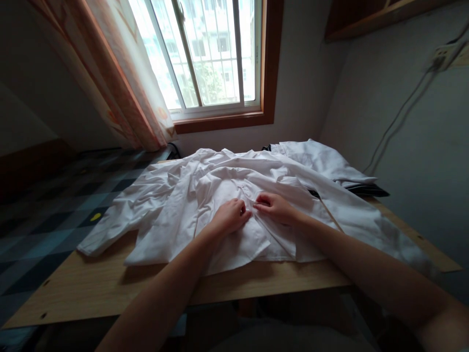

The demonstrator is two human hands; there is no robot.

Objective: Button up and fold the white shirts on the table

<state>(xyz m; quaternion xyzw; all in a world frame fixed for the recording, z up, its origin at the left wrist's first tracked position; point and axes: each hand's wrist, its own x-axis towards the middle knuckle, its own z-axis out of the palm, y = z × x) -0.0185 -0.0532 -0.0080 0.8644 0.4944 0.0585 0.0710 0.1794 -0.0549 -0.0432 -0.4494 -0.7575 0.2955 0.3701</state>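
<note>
A white long-sleeved shirt [164, 215] lies spread and wrinkled over a wooden board, its front opening running down the middle. My left hand [232, 215] rests on the left side of that opening with its fingers curled onto the cloth. Just to the right, my right hand [273, 208] pinches the edge of the other front panel between thumb and fingers. A small gap separates the two hands. One sleeve stretches out to the left and another to the right. Any button under my fingertips is too small to make out.
The wooden board [208, 293] has its near edge close to my body. Folded white clothing [315, 159] lies on dark cloth at the back right. A checked bedspread [44, 215] is at the left. Behind stand a window [212, 58] and a curtain [120, 73]; a cable [392, 124] hangs at right.
</note>
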